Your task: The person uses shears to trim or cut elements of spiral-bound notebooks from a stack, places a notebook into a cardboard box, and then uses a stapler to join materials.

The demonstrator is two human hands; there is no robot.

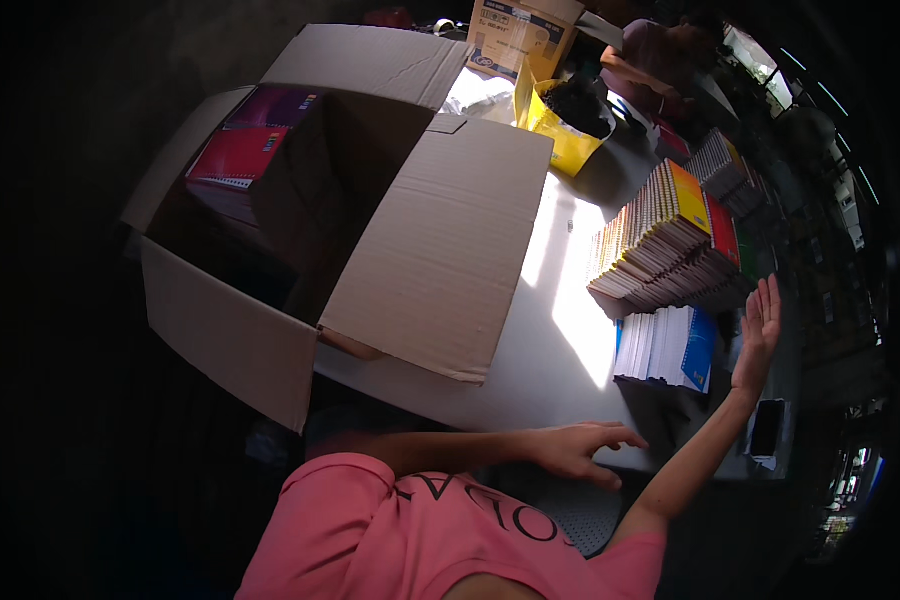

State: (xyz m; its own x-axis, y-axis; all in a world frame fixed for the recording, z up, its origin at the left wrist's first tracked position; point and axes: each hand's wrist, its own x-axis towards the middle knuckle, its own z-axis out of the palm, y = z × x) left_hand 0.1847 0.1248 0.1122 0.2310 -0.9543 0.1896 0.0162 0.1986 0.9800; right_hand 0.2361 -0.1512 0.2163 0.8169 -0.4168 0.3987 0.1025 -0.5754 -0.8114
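Sunlit white table (pixel 560 330) holds an open carton (pixel 370 200) and stacked notebooks (pixel 670 245); the left hand (pixel 575 452) rests splayed at its edge, the right hand (pixel 760 335) raised open-palmed beside the notebooks, gripping nothing.

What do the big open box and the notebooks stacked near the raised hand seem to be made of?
The open box looks like brown corrugated cardboard, matte: its flaps are flat and stiff, with plain cut edges. The stacked notebooks look like paper pages under coloured card covers, slightly glossy, with spiral bindings along one side, probably wire. The blue-covered stack beside the right hand seems the same; its binding is unclear.
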